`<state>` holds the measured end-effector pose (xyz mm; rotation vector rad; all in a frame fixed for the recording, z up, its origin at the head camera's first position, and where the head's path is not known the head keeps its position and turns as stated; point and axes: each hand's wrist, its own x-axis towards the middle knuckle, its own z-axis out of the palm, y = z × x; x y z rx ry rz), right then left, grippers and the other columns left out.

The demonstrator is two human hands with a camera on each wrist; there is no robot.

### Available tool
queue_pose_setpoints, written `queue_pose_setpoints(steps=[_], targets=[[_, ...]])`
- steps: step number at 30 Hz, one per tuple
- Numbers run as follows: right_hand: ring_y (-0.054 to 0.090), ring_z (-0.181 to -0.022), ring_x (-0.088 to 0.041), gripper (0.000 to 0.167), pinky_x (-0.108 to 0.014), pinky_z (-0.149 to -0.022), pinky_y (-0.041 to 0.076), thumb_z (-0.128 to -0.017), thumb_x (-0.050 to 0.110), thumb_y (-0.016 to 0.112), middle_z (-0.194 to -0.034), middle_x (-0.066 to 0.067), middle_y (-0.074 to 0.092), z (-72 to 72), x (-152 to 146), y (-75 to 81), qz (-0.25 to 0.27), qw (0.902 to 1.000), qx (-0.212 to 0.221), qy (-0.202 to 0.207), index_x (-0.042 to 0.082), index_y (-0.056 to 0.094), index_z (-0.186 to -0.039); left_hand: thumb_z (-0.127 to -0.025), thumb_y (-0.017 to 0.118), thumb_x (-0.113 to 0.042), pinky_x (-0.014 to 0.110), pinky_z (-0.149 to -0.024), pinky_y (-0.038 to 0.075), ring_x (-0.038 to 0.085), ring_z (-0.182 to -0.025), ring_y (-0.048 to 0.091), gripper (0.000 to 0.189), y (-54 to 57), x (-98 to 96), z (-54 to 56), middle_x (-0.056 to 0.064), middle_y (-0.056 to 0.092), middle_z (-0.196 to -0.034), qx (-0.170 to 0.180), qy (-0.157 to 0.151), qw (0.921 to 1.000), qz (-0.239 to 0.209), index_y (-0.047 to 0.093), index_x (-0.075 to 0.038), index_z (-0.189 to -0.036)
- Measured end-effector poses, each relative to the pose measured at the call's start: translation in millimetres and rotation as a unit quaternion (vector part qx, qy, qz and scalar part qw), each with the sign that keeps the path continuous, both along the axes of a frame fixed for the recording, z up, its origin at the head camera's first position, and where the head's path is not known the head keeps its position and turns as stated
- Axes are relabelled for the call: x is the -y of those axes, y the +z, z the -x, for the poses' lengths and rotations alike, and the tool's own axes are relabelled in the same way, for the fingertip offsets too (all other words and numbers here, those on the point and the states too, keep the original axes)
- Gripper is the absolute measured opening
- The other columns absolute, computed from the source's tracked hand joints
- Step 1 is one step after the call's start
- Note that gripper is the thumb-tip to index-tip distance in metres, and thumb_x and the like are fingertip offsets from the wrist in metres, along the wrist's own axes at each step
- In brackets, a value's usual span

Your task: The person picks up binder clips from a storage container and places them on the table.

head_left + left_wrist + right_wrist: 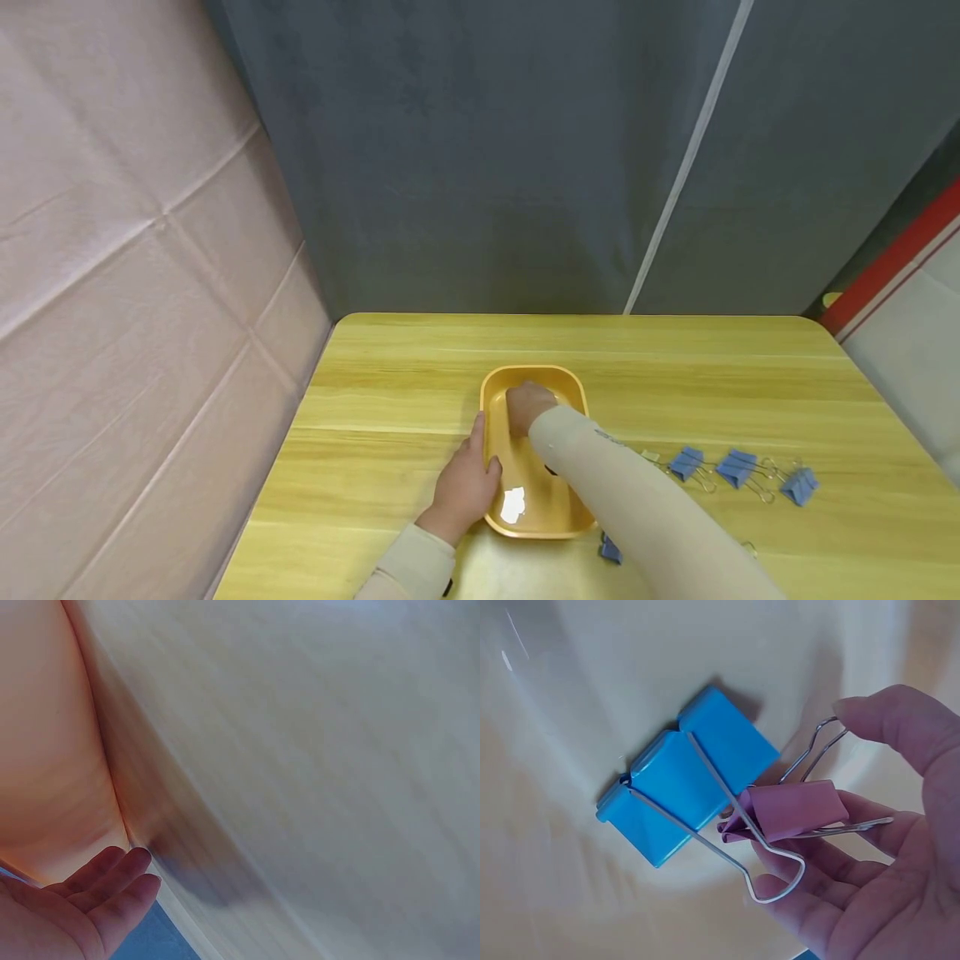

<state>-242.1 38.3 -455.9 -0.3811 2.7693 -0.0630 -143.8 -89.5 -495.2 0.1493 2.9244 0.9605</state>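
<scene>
My right hand [529, 407] reaches down inside a yellow tray [532, 533], near its far end. In the right wrist view, thumb and fingers hold a pink binder clip [799, 810], the thumb at one wire handle and fingers under the other. A larger blue binder clip [697, 780] is right beside it over the tray's floor, one of its wire handles reaching to the fingertips. The sleeve and hand hide both clips in the head view. My left hand [462, 485] rests against the tray's left side with fingers extended; its fingertips [139, 859] touch the outer wall.
On the wooden table [375, 375], three blue binder clips [737, 467] lie to the right of the tray, with a small yellowish clip [649, 456] by the right sleeve. Another blue clip [611, 548] shows partly from under that forearm. A dark curtain [465, 167] hangs behind the table.
</scene>
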Motion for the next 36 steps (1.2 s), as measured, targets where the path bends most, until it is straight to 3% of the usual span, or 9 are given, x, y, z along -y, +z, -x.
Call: queue_pose_setpoints(steps=[9,16,22,31,36], targets=[[0.06,-0.095,-0.024,0.031,-0.036,-0.078,0.053,-0.078,0.014,0.072,-0.098,-0.01,0.065,-3.3,1,3.6,0.006,0.999,-0.035,0.026,0.007,0.066,-0.108,-0.095,0.052,-0.02,0.053,-0.081,0.051,0.04,-0.104,0.062,0.068,-0.4,-0.6,0.1,0.027,0.057,-0.127,-0.006,-0.004,1.0,-0.002,0.02,-0.008,-0.154],[0.058,-0.102,-0.025,0.048,-0.039,-0.086,0.053,-0.078,0.017,0.075,-0.108,-0.012,0.063,-4.8,3,9.1,0.013,0.9987,-0.042,0.025,0.007,0.062,-0.123,-0.095,0.052,-0.019,0.052,-0.078,0.052,0.04,-0.102,0.062,0.068,0.0,-1.3,1.0,0.027,0.056,-0.128,-0.005,-0.009,0.9999,-0.002,0.019,-0.008,-0.154],[0.058,-0.103,-0.026,0.052,-0.038,-0.088,0.052,-0.075,0.019,0.08,-0.109,-0.012,0.062,-6.8,2,15.2,0.02,0.9985,-0.04,0.032,0.006,0.06,-0.122,-0.097,0.051,-0.021,0.051,-0.077,0.053,0.039,-0.1,0.063,0.068,0.5,-0.2,0.8,0.028,0.055,-0.13,0.001,-0.012,0.9999,-0.002,0.018,-0.008,-0.154],[0.059,-0.11,-0.032,0.06,-0.041,-0.088,0.053,-0.077,0.016,0.078,-0.124,-0.02,0.057,-14.3,-7,35.2,0.046,0.9972,-0.024,0.054,0.001,0.055,-0.13,-0.095,0.053,-0.019,0.048,-0.068,0.053,0.037,-0.09,0.065,0.068,3.6,0.3,-0.4,0.029,0.057,-0.125,-0.006,-0.018,0.9998,-0.003,0.02,-0.005,-0.153],[0.061,-0.102,-0.029,0.062,-0.038,-0.084,0.053,-0.078,0.017,0.078,-0.125,-0.021,0.057,-17.9,-17,44.1,0.056,0.996,-0.025,0.065,0.0,0.053,-0.131,-0.095,0.052,-0.02,0.047,-0.067,0.053,0.035,-0.088,0.065,0.068,2.4,0.3,1.3,0.029,0.057,-0.126,-0.002,-0.02,0.9998,-0.001,0.019,-0.005,-0.153]])
